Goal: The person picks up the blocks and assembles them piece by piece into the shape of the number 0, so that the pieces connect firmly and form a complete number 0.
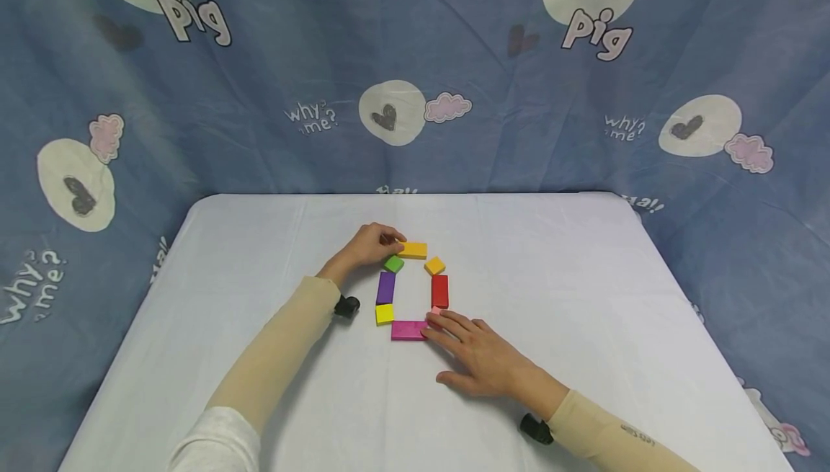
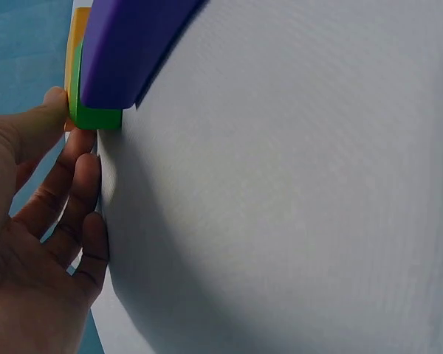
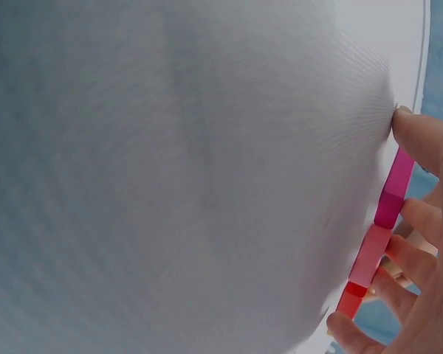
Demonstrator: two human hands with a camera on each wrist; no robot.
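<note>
In the head view, several small coloured blocks form a ring on the table. My left hand (image 1: 371, 244) pinches the left end of the orange block (image 1: 413, 251) at the far side. Just below it lies the green block (image 1: 393, 264), then the purple block (image 1: 385, 288) and the yellow block (image 1: 385, 314). My right hand (image 1: 483, 357) is spread, its fingertips touching the small pink block (image 3: 371, 255) and the right end of the magenta block (image 1: 408, 331). Its thumb rests on the cloth. Above the pink block sits the red block (image 1: 439, 291).
A small orange-yellow block (image 1: 435, 265) sits at the ring's upper right. White cloth covers the table (image 1: 551, 263). Behind it hangs a blue printed curtain (image 1: 506, 148). Dark wrist cameras (image 1: 346, 306) sit beneath both forearms.
</note>
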